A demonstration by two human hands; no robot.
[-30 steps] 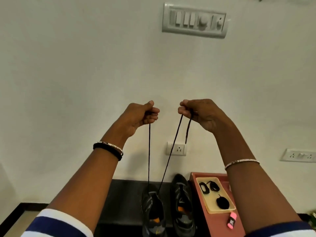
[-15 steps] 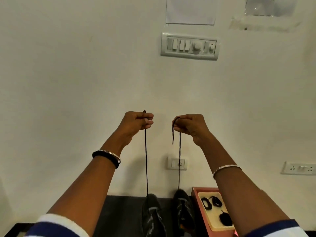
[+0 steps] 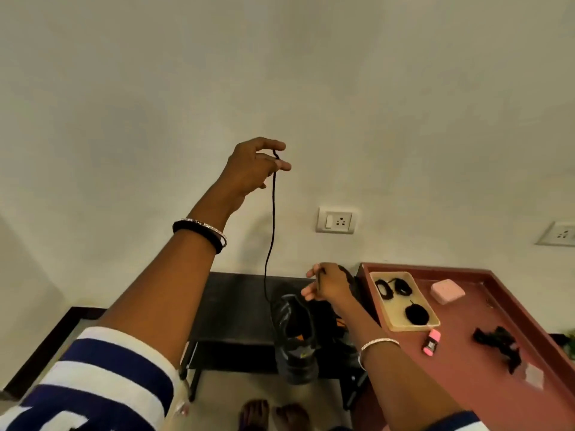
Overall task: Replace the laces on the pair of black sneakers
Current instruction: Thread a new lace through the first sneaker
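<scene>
Black sneakers [image 3: 292,353] stand side by side on the dark tabletop [image 3: 236,306] at lower centre, against the wall. Left to right: the left hand [image 3: 255,166], raised high, pinches one end of a black lace [image 3: 273,213] between thumb and fingers [image 3: 280,165]; the lace hangs slack down to the left-hand sneaker. The right hand [image 3: 328,289], low over the pair, pinches what appears to be the other end. On the red tabletop [image 3: 466,384] a cream tray [image 3: 413,327] holds coiled laces [image 3: 417,315]. Likely faults: an uneven upward pull could draw the lace out of its eyelets or leave unequal ends; a hard tug could tip the sneaker off the tabletop's front edge; a light pinch could let an end slip.
</scene>
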